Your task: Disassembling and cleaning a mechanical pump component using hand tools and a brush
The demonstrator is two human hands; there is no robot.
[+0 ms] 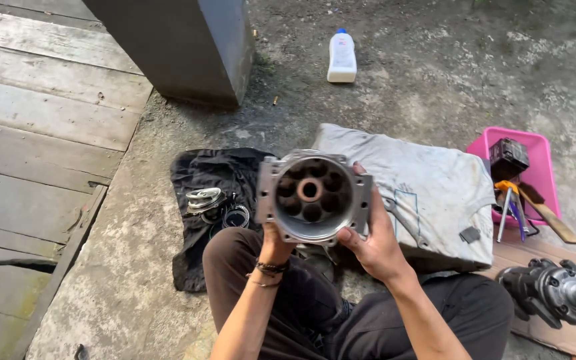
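1. Rough concrete ground [435, 73], weathered wooden planks [35, 133] along one side, grey pillar base [181, 47] at the top, white plastic bottle [342, 57] standing beyond it.
2. Person seated on the ground, dark trousers, both bare arms raised in front of the knees.
3. Metal housing [313, 195], round bore facing the camera, held up in the air between both hands, above the lap and in front of the cloths.
4. Inside the bore: ring of dark round pockets around a copper-coloured centre hub.
5. Left hand [276, 243]: mostly hidden behind the housing's lower left edge; fingers wrapped on it, exact curl cannot be told. Bracelets on the wrist.
6. Right hand [376, 243]: fingers [348, 235] closed on the right rim, thumb on the front lip, other fingertips over the top right corner.
7. Black cloth [215, 177] on the ground carries metal rings [216, 203].
8. Grey cloth [428, 187] carries a spanner [405, 223].
9. Pink tray [535, 143] holds tools; another metal assembly [558, 290] lies on cardboard at the right.
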